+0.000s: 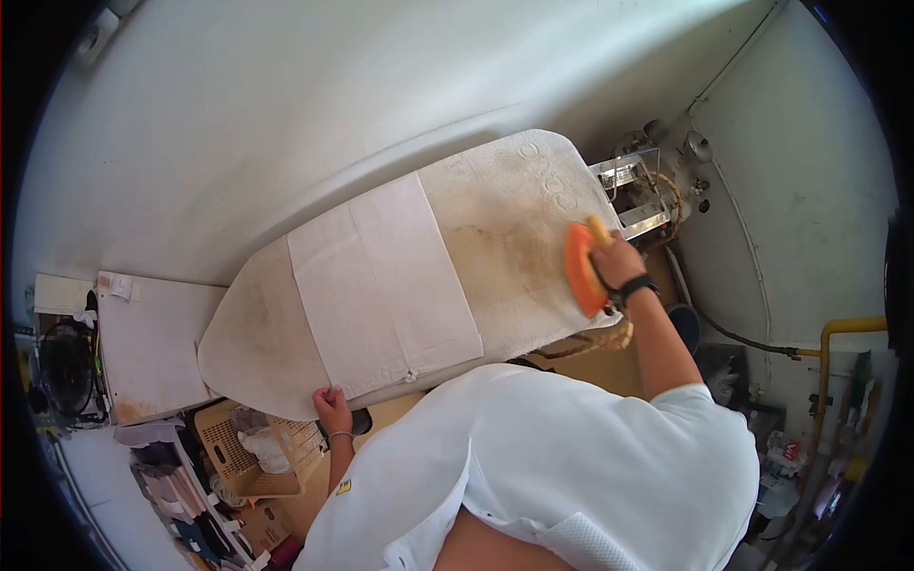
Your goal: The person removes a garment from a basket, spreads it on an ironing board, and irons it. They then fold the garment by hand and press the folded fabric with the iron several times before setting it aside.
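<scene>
My right hand (620,262) is closed around the handle of an orange iron (581,269) with a pale yellow grip. The iron is at the right end of the ironing board (505,228), away from the cloth. A folded white cloth (381,285) lies flat across the middle of the board, with a small knot or button-like detail near its front edge. At the cloth's near left corner, on the board's front edge, my left hand (332,411) has its fingers closed on the fabric.
A metal iron rest (633,195) adjoins the board's right end. A cord (609,338) hangs below the iron. At lower left stand a yellow plastic basket (228,452) with cloth in it and a shelf of folded fabrics (176,495). A yellow pipe (852,325) runs at right.
</scene>
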Motion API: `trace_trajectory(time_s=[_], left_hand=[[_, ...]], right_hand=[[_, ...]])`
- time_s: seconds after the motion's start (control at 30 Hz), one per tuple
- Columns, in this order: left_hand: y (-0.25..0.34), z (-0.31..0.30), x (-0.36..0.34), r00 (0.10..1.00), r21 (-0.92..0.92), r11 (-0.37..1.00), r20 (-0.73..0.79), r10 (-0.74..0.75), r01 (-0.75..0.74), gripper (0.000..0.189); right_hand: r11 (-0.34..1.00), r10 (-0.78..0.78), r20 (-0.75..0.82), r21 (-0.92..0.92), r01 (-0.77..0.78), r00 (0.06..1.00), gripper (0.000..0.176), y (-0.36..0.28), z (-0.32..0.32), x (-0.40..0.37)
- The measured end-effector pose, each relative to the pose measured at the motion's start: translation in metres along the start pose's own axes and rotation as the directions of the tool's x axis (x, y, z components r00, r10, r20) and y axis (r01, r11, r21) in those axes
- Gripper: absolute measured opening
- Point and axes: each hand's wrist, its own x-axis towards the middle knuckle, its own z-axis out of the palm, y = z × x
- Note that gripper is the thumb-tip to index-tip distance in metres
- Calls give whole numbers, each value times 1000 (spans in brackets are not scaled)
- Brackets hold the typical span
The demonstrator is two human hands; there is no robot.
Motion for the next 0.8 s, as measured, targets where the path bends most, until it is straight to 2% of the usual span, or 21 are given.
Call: trace_trajectory(time_s=[0.03, 0.2, 0.23, 0.3, 0.37, 0.43, 0.5, 0.57, 0.67, 0.7, 0.73, 0.77, 0.8], left_hand=[[0, 0, 0, 1000, 8, 1000, -3, -6, 6, 34], [13, 0, 2, 999, 166, 985, -13, -47, 49, 40], [15, 2, 1, 997, 156, 985, -39, -73, 78, 40], [11, 4, -1, 997, 164, 986, -65, -30, 41, 41], [23, 3, -6, 994, 204, 976, -89, -55, 73, 40], [35, 5, -9, 978, 105, 977, -120, -172, 185, 39], [52, 2, -11, 968, 142, 958, -80, -239, 249, 40], [69, -3, -11, 958, 257, 923, -60, -281, 286, 39], [55, -3, -6, 954, 141, 944, -72, -290, 298, 39], [47, 1, -2, 968, 45, 969, -65, -242, 245, 39], [42, 2, 1, 980, -51, 981, -64, -189, 186, 40], [47, -3, 0, 974, -71, 976, -80, -212, 206, 40], [65, -13, -4, 980, -93, 979, -61, -187, 181, 39]], right_hand=[[997, 78, -72, 31, -76, 994, 52, 21, -7, -1], [965, 248, -165, 129, -229, 954, 60, 105, -19, 69], [973, 213, -158, 119, -195, 964, 60, 117, -20, 93], [946, 263, -98, 220, -237, 960, 59, 132, -17, 151], [974, 184, -110, 154, -167, 977, 57, 113, -38, 181], [992, 47, -284, -100, -78, 958, 56, 96, -50, 196], [992, -8, -283, -124, -28, 959, 53, 75, -58, 201], [987, -91, -322, -154, 43, 942, 50, 64, -61, 194], [959, -95, -349, -284, -8, 932, 53, 71, -57, 198], [933, -87, -359, -357, -51, 929, 56, 65, -56, 197], [931, -117, -357, -365, -23, 927, 56, 47, -51, 187], [913, -260, -548, -407, 18, 795, 53, 24, -40, 164], [892, -387, -697, -450, 52, 604, 51, 1, -28, 142]])
